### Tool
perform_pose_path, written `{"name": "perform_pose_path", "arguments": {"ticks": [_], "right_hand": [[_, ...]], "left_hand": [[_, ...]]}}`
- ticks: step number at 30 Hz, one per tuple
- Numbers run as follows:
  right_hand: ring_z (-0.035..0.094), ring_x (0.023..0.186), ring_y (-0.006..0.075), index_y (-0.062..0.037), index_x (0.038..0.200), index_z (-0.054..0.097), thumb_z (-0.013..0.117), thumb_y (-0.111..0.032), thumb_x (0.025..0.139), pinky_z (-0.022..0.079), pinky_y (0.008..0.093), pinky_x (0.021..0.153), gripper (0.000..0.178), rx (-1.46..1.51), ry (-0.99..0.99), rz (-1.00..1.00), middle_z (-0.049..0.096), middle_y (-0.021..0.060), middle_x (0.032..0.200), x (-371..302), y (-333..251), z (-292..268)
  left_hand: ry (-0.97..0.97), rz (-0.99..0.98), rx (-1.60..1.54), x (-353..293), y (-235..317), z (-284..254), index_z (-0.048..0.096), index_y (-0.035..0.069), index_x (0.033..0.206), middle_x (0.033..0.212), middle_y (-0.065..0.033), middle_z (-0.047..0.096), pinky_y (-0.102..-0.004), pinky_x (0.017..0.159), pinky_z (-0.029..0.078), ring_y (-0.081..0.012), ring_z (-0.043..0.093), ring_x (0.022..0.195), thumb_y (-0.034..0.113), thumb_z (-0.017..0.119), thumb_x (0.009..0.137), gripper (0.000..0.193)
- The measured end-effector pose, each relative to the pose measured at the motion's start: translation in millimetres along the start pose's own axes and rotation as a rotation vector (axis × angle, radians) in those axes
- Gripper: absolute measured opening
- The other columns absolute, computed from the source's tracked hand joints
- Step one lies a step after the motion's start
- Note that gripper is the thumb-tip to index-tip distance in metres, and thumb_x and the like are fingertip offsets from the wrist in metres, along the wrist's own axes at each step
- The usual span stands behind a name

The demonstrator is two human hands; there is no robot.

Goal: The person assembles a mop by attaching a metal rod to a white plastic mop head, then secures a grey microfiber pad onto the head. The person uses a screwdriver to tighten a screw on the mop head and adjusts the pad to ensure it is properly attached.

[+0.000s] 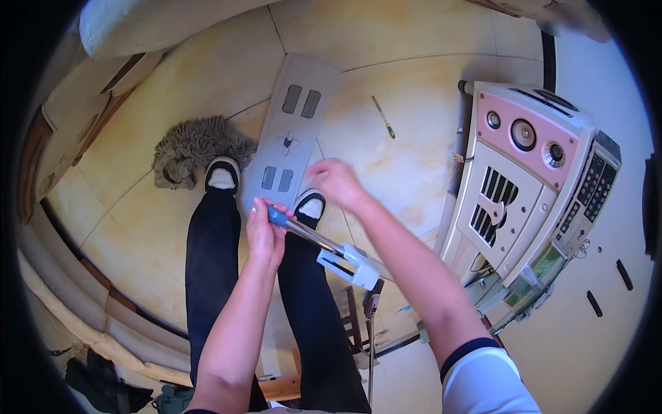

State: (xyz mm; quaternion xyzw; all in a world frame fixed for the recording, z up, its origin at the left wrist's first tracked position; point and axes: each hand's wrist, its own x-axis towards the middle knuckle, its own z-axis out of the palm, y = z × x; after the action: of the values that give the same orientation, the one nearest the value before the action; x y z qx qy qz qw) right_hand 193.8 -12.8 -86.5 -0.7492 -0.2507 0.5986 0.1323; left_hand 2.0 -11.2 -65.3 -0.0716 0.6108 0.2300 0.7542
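My left hand (265, 234) is closed around the blue end of a metal pole (314, 237), which looks like a mop handle. The pole slants down to the right, and a pale grey slotted plastic piece (349, 266) sits along it. Up and to the right of that grip, my right hand (336, 185) is slightly blurred, its fingers drawn together. Whatever they may hold is too small to make out. Beyond both hands, a long grey mop plate (298, 127) with dark slots and a middle joint lies flat on the floor.
A shaggy grey-brown mop pad (200, 146) lies left of the plate, by my left shoe (223, 176). A screwdriver (385, 119) with a green and yellow handle rests on the tiles. A pink and white speaker cabinet (510, 186) stands at right. A sofa (83, 138) borders the left.
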Motion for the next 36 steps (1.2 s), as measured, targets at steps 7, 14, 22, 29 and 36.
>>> {"name": "perform_pose_path", "arguments": {"ticks": [7,14,22,29,36], "right_hand": [[0.061,0.097,0.0389,-0.0016,0.105,0.056,0.049,-0.008,0.085,0.051,0.0449,0.083,0.022,-0.628,0.577,0.233,0.06,0.0226,0.108,114.8,110.9,-119.9],[0.065,0.097,0.0325,-0.001,0.091,0.066,0.058,-0.011,0.083,0.053,0.0404,0.081,0.016,-0.609,0.354,0.489,0.067,0.0179,0.101,138.1,166.7,-85.2],[0.057,0.053,0.0137,0.0005,0.092,0.061,0.052,-0.01,0.09,0.05,0.0294,0.054,0.014,0.345,0.247,0.218,0.058,0.0079,0.067,59.4,77.5,-86.2],[0.054,0.06,0.0234,-0.0027,0.1,0.062,0.058,-0.01,0.089,0.046,0.0324,0.06,0.014,-0.429,-0.13,-0.469,0.058,0.0102,0.069,-92.8,-122.1,-136.3],[0.063,0.062,0.0327,-0.0051,0.09,0.065,0.064,-0.006,0.079,0.051,0.0385,0.055,0.01,-1.066,-0.144,-0.483,0.063,0.0126,0.07,-125.5,-206.0,-134.5]], "left_hand": [[-0.157,0.044,0.06,-19.3,20.8,50.5,0.049,0.007,0.105,0.09,-0.0081,0.056,-0.0416,0.087,0.048,-0.0231,0.058,0.088,-0.002,0.056,0.086,0.022],[-0.26,-0.005,0.082,-24.0,38.0,85.5,0.039,0.007,0.131,0.103,-0.013,0.063,-0.0346,0.092,0.047,-0.0203,0.062,0.096,0.009,0.059,0.091,0.045],[-0.123,0.142,0.098,-24.5,21.7,93.8,0.038,0.009,0.131,0.087,-0.006,0.06,-0.0264,0.077,0.048,-0.0121,0.057,0.08,0.009,0.055,0.094,0.041],[-0.058,0.287,0.173,-34.9,5.2,112.4,0.031,0.01,0.135,0.098,-0.0075,0.055,-0.0266,0.077,0.049,-0.012,0.055,0.079,0.0,0.058,0.086,0.057],[-0.202,0.286,0.089,-55.0,29.1,146.2,0.031,0.009,0.14,0.105,-0.0097,0.056,-0.0273,0.082,0.052,-0.013,0.058,0.088,-0.008,0.063,0.081,0.069]]}}
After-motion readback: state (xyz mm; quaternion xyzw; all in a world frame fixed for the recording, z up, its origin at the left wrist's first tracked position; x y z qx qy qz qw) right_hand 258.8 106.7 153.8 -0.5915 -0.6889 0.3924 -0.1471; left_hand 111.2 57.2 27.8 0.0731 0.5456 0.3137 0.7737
